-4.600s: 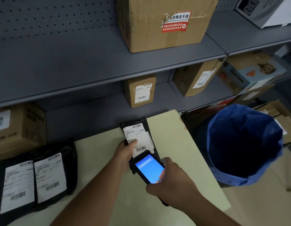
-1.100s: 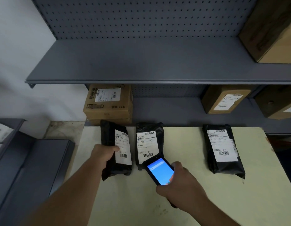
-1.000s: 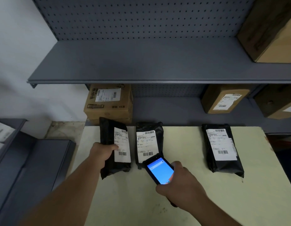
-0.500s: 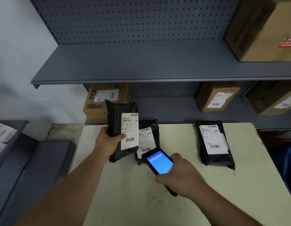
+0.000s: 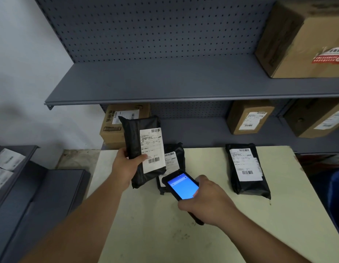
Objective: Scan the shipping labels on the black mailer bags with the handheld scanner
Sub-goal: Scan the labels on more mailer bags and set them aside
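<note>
My left hand (image 5: 125,168) holds a black mailer bag (image 5: 138,145) lifted off the pale table (image 5: 212,234), its white shipping label (image 5: 152,149) facing me. My right hand (image 5: 208,202) grips the handheld scanner (image 5: 181,185), whose blue screen is lit, just below and right of the lifted bag. A second black mailer bag (image 5: 175,154) lies on the table behind the scanner, partly hidden by it and by the lifted bag. A third black mailer bag (image 5: 246,168) lies label-up further right.
Grey metal shelving (image 5: 183,88) with a pegboard back rises behind the table. Cardboard boxes sit on the shelves: one (image 5: 115,128) behind the lifted bag, one (image 5: 248,118) at centre right, a large one (image 5: 305,40) top right. A grey cabinet (image 5: 32,196) stands to the left.
My left hand has picked the left mailer bag up off the table and raised it, turning its label toward me. The scanner hand has stayed roughly in place.
</note>
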Tool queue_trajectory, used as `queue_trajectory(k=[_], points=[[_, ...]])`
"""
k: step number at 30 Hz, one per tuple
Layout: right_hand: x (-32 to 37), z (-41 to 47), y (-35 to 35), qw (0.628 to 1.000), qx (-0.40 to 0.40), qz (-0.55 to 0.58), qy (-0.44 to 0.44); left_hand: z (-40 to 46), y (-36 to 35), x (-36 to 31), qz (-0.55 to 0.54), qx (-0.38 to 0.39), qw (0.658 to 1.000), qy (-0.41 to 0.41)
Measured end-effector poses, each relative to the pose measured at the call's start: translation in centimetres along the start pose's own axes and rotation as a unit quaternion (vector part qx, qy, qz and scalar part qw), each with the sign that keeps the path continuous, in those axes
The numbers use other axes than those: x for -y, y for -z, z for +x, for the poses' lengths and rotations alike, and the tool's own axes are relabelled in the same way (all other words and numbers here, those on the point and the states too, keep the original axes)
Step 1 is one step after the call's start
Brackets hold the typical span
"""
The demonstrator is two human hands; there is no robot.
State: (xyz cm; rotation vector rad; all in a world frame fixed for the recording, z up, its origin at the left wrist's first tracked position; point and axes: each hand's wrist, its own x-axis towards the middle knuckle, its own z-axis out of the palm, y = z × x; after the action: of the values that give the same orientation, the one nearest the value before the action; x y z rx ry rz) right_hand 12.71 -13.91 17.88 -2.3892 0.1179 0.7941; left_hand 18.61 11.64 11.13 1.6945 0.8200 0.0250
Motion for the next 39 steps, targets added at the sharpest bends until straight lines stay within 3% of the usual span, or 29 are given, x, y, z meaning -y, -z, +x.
queue_trajectory(k=[23, 39], points=[[-1.7, 0.0, 0.8, 1.000, -0.002, 0.010, -0.013, -0.1, -2.1, -0.3, -0.008, 0.011, 1.000, 0.003], [-7.0, 0.5, 5.3, 0.996, -0.020, 0.048, -0.067, -1.4, -11.8, 0.7, 0.052, 0.099, 0.993, 0.022]])
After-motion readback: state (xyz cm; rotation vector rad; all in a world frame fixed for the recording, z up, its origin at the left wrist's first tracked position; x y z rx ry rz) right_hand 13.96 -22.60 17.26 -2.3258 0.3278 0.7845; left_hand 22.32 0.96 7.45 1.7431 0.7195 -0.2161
